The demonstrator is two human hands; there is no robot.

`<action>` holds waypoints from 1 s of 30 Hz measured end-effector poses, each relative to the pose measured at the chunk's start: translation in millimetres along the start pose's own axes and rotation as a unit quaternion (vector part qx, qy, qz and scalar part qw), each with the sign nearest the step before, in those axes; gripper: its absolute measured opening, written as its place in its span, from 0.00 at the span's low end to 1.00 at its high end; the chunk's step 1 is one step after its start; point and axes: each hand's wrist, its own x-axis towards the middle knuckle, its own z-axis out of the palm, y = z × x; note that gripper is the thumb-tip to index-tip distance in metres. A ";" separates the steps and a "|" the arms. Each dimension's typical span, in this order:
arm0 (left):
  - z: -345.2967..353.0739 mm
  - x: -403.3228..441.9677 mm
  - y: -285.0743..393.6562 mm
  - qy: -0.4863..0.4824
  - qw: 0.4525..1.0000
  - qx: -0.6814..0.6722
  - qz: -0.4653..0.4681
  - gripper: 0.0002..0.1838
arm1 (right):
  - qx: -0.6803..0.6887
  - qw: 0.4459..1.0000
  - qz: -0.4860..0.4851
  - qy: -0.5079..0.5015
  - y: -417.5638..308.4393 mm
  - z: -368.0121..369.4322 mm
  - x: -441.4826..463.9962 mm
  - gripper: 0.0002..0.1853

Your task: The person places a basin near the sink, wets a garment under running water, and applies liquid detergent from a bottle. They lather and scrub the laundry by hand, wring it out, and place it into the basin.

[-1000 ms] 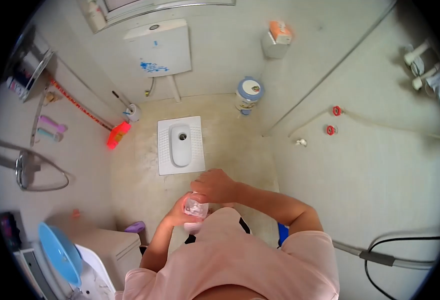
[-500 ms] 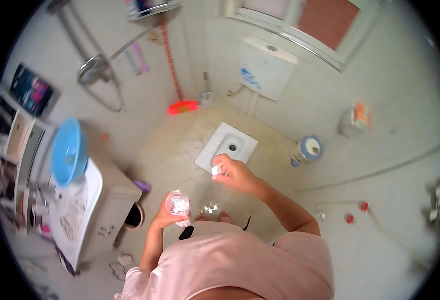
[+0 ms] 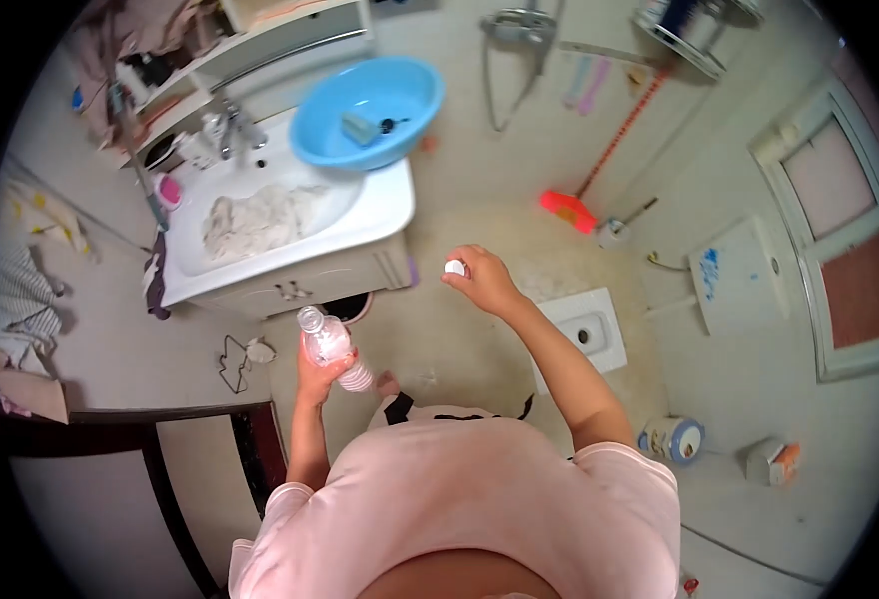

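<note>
My left hand (image 3: 322, 373) is wrapped round a clear plastic bottle (image 3: 330, 339), its neck uncapped and tilted up toward the sink. Between the fingers of my right hand (image 3: 483, 284) is a small white cap (image 3: 454, 268), held out to the right of the bottle. Beyond the bottle stands the white sink (image 3: 392, 212) with a pale wet cloth (image 3: 260, 222) in its basin. A blue plastic basin (image 3: 415, 90) rests on the sink's far right corner, with a bluish item and a small dark one inside.
A squat toilet (image 3: 607, 329) is set in the floor beyond my right forearm. A red broom (image 3: 569, 212) and a toilet brush holder (image 3: 612, 234) stand by the wall. A lidded bin (image 3: 671, 439) is at the right. A dark-framed doorway (image 3: 250, 449) lies lower left.
The view has swung left toward the sink. My right hand has come away from the bottle top with the cap, and the bottle in my left hand is now open.
</note>
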 end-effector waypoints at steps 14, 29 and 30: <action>-200.3 76.1 22.2 0.136 0.989 0.057 0.002 0.34 | -0.331 0.941 -0.061 0.045 21.3 158.0 203.2 0.18; -149.0 191.0 52.2 0.104 0.967 -0.231 -0.032 0.39 | 0.099 0.967 -0.028 -0.234 -170.8 229.4 206.9 0.51; -151.5 199.3 53.2 0.096 0.969 -0.223 -0.042 0.40 | 0.070 0.967 -0.023 -0.243 -168.6 231.8 214.0 0.49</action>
